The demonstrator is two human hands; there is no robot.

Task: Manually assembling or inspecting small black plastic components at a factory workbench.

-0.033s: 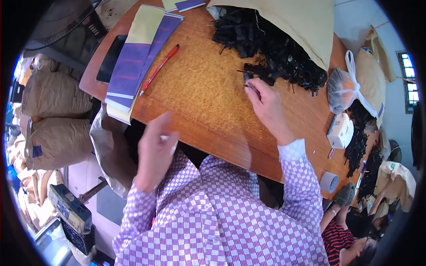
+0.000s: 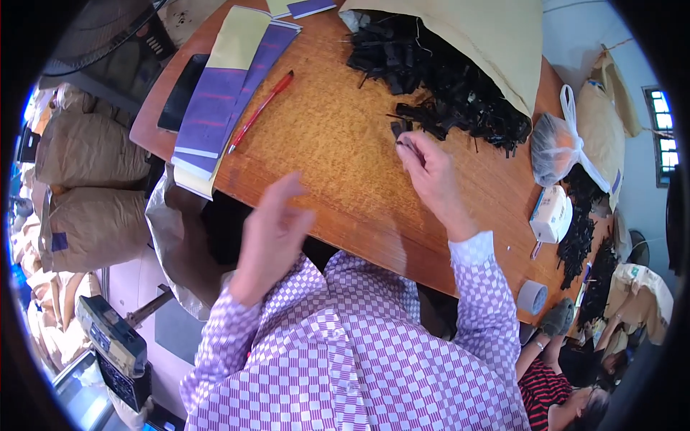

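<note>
A heap of small black pieces spills from a tan sack onto the far side of the wooden table. My right hand reaches to the near edge of the heap and pinches a small black piece between thumb and fingertips. My left hand hovers at the table's near edge, blurred, fingers extended and holding nothing. Both arms wear a purple and white checked shirt.
A red pen lies left of centre beside purple and yellow paper sheets and a black phone. At the right are a knotted plastic bag, a small white box and a tape roll. Brown sacks stand at the left.
My left hand has shifted slightly up and to the right. My right hand stays at the edge of the heap.
</note>
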